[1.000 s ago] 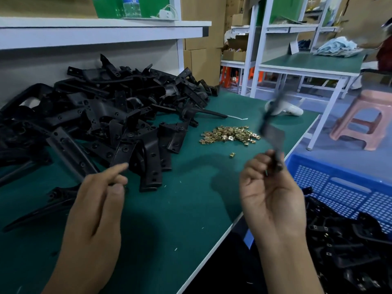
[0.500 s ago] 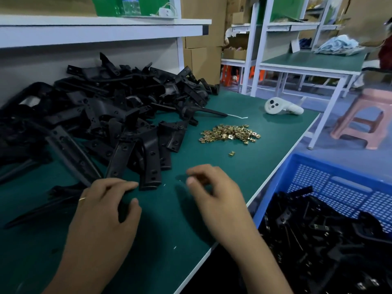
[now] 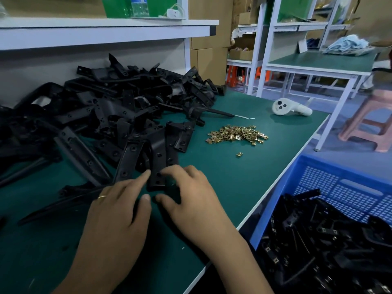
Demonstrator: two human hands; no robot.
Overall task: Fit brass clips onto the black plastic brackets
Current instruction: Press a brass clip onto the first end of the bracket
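A black plastic bracket [image 3: 158, 158] lies at the front edge of a big pile of black brackets [image 3: 106, 107] on the green table. My right hand [image 3: 191, 198] pinches its near end between curled fingers and thumb. My left hand [image 3: 114, 209], wearing a ring, touches the bracket's left edge with a straight index finger. A heap of small brass clips [image 3: 237, 134] sits to the right of the pile, beyond both hands. One stray clip [image 3: 239, 154] lies just in front of the heap.
A blue plastic crate [image 3: 339, 187] holding black brackets stands below the table's right edge. A white controller [image 3: 290, 108] lies at the table's far right. A pink stool [image 3: 371, 124] and another green workbench [image 3: 318, 62] are beyond. A white shelf [image 3: 106, 32] overhangs the pile.
My right hand let go of the bracket it held over the crate and came back to the table. Both hands moved forward onto a bracket at the pile's front.
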